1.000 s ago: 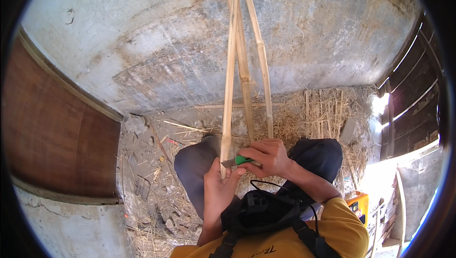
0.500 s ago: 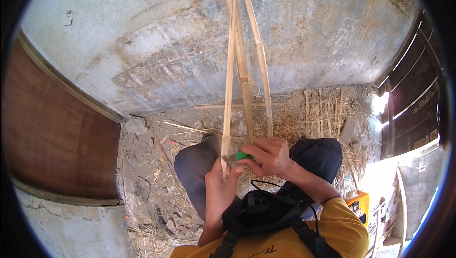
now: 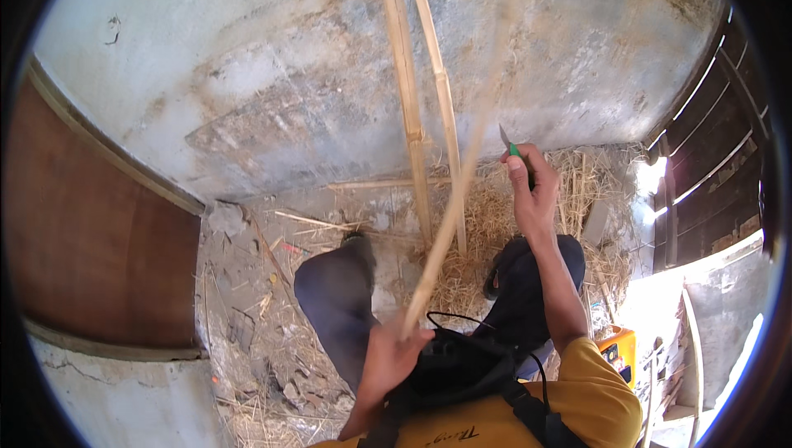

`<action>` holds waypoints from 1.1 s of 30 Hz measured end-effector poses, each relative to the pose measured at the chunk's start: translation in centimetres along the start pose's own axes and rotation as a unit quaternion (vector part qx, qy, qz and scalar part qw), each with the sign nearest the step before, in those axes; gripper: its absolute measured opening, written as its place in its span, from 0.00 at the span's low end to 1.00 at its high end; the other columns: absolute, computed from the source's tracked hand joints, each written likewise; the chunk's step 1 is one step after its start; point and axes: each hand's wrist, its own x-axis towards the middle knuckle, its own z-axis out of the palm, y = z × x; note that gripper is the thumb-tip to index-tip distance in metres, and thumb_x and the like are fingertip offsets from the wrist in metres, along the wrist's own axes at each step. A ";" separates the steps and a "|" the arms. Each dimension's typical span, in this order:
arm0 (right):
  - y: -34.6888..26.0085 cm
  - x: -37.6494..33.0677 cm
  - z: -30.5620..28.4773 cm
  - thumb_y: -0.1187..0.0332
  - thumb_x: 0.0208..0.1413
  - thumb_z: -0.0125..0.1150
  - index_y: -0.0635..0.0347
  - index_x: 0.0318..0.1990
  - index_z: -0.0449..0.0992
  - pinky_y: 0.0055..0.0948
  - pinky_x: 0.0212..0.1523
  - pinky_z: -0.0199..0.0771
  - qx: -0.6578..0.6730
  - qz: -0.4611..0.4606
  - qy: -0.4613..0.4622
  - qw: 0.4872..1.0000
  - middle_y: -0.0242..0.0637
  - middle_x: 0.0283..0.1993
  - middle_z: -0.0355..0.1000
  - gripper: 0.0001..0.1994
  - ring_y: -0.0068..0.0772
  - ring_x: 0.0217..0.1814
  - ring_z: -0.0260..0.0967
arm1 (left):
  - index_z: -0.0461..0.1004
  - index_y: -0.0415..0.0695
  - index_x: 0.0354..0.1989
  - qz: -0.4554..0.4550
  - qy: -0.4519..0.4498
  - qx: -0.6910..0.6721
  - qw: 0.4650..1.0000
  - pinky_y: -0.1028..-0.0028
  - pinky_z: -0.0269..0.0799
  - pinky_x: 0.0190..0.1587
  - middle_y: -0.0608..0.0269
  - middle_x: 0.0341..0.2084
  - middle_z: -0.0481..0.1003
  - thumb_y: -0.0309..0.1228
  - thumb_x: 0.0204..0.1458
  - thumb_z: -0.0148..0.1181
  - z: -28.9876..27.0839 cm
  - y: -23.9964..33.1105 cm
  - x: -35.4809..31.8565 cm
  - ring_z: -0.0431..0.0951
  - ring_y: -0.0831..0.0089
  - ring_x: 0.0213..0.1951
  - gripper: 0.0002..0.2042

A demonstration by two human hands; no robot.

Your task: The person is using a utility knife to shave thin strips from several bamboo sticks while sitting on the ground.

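Observation:
My left hand (image 3: 389, 356), low in front of my body, is closed around the lower end of a long pale bamboo strip (image 3: 452, 215). That strip slants up to the right, and its upper part is smeared by motion. My right hand (image 3: 535, 192) is raised over my right knee, its fingers wrapped round a small knife (image 3: 515, 151) with a green handle. The blade points upward, apart from the strip. Two more bamboo poles, a thicker one (image 3: 405, 73) and a thinner one (image 3: 437, 56), stand leaning towards the wall beyond my knees.
A stained plaster wall (image 3: 272, 77) rises ahead. Pale shavings (image 3: 487, 221) lie heaped between my feet, with rubble and straw at left. A brown panel (image 3: 99, 233) stands far left, dark wooden boards (image 3: 714, 151) right. An orange box (image 3: 620, 353) sits by my right elbow.
The knife in my right hand has moved away from the strip, up and to the right. My left hand has lowered, and its strip has swung from near upright to a rightward slant.

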 end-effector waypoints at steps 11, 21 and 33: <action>-0.8 -5.5 4.7 0.45 0.70 0.61 0.61 0.45 0.81 0.28 0.26 0.62 0.182 -0.107 -0.181 0.961 0.31 0.25 0.68 0.23 0.23 0.24 0.64 | 0.70 0.40 0.37 -0.049 0.029 -0.197 0.979 0.79 0.52 0.26 0.79 0.21 0.60 0.39 0.77 0.46 -1.4 2.1 1.7 0.57 0.88 0.24 0.17; -2.8 -5.9 4.7 0.53 0.51 0.79 0.51 0.41 0.86 0.31 0.22 0.67 0.070 -0.301 -0.227 0.924 0.27 0.26 0.76 0.16 0.34 0.21 0.72 | 0.67 0.41 0.36 -0.078 -0.005 -0.214 0.974 0.78 0.50 0.26 0.78 0.21 0.60 0.44 0.78 0.41 -1.2 2.4 2.1 0.56 0.88 0.24 0.21; -3.5 -7.0 4.9 0.54 0.49 0.80 0.49 0.42 0.86 0.31 0.22 0.68 0.030 -0.309 -0.199 0.929 0.27 0.24 0.74 0.16 0.33 0.20 0.72 | 0.71 0.36 0.49 -0.035 0.027 -0.103 0.994 0.76 0.64 0.32 0.71 0.25 0.65 0.36 0.68 0.62 -1.0 2.3 2.7 0.62 0.82 0.31 0.14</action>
